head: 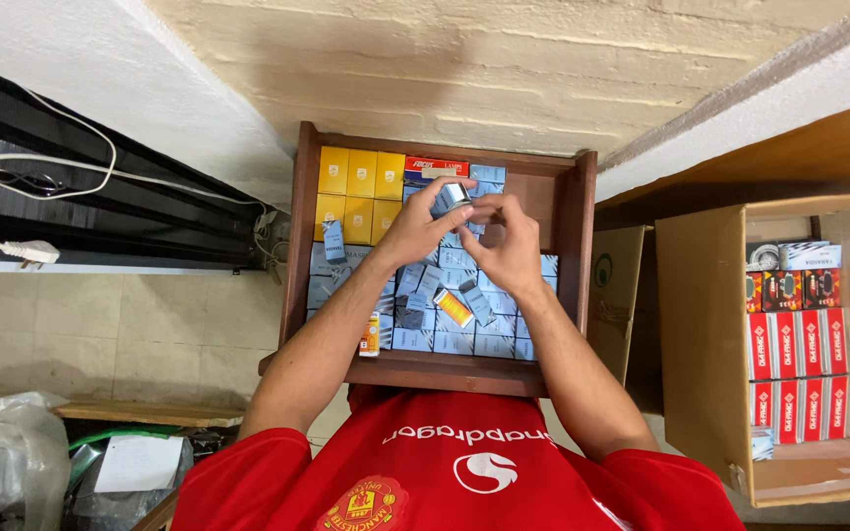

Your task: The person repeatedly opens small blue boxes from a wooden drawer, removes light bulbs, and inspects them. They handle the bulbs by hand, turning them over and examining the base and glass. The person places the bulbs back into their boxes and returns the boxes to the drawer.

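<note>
A wooden drawer (299, 246) is pulled out in front of me, packed with several small pale-blue boxes (455, 342) and yellow boxes (358, 187). My left hand (415, 231) and my right hand (506, 246) meet above the drawer's middle. Together they hold one small blue-grey box (451, 199), tilted, with the left fingers under it and the right fingertips on its end. A long red and blue box (435, 169) lies at the drawer's back. Loose orange and white boxes (452, 308) lie tilted on the blue ones.
A cardboard carton (705, 354) with red and white boxes (797, 344) stands open at the right. A black device with white cables (41, 187) lies at the left. Plastic bags (7, 452) sit at the lower left. A textured wall (504, 69) is behind.
</note>
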